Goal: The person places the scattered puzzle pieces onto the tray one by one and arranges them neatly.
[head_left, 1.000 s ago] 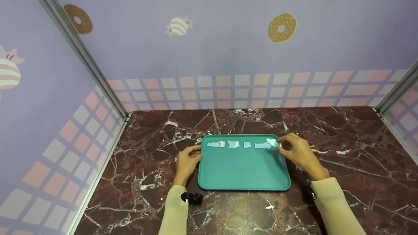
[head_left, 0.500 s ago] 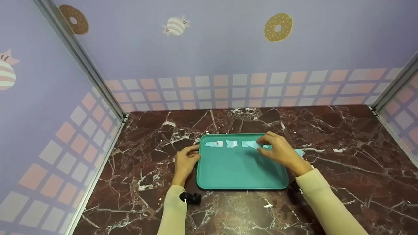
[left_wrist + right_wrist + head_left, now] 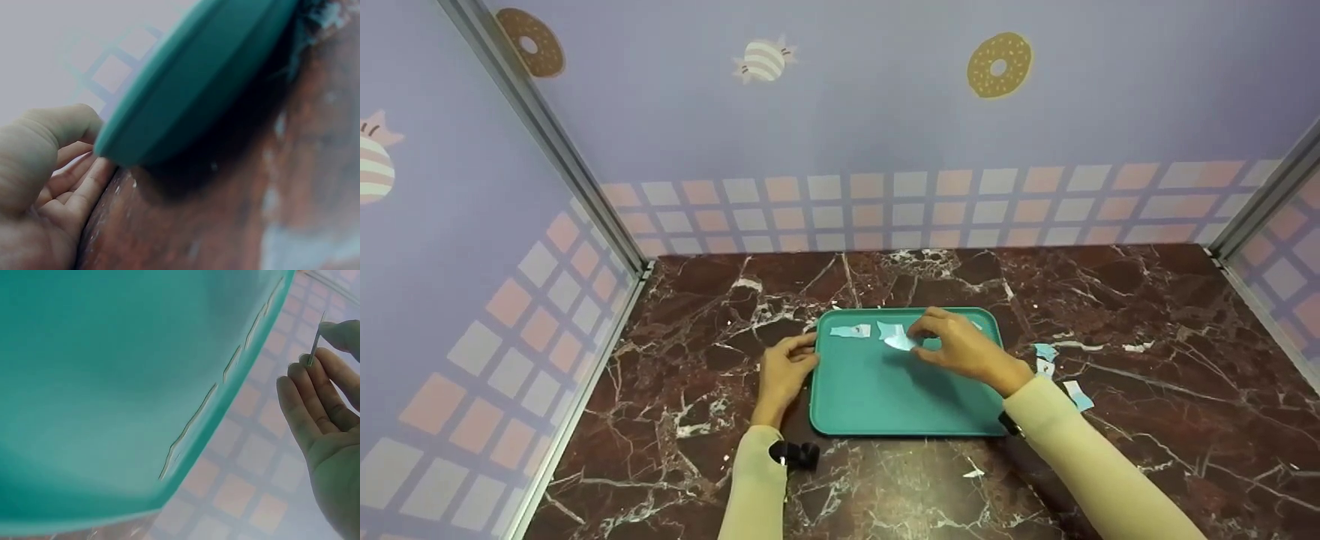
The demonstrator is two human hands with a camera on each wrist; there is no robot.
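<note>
In the head view, a green tray (image 3: pixel 911 405) lies on the marbled tabletop. My left hand (image 3: pixel 786 375) holds its left rim, thumb and fingers at the edge in the left wrist view. Over the far part of the tray, my right hand (image 3: pixel 964 349) pinches a torn piece of paper (image 3: pixel 898 342) between thumb and fingers; the right wrist view shows it edge-on, raised above the tray. Below it sits a torn blue-and-white scrap (image 3: pixel 889 330), with another scrap (image 3: pixel 851 331) to its left. Further scraps along the far rim are partly hidden by the right hand.
Right of the tray lie loose torn scraps (image 3: pixel 1078 395) and a blue-white pair (image 3: pixel 1045 360), near the right sleeve. A small white bit (image 3: pixel 973 473) is in front of the tray. Patterned walls (image 3: pixel 840 135) enclose the back and sides.
The right hand has moved left across the far side of the tray with the pinched scrap, from the right corner to over the second scrap. The left hand stays at the rim.
</note>
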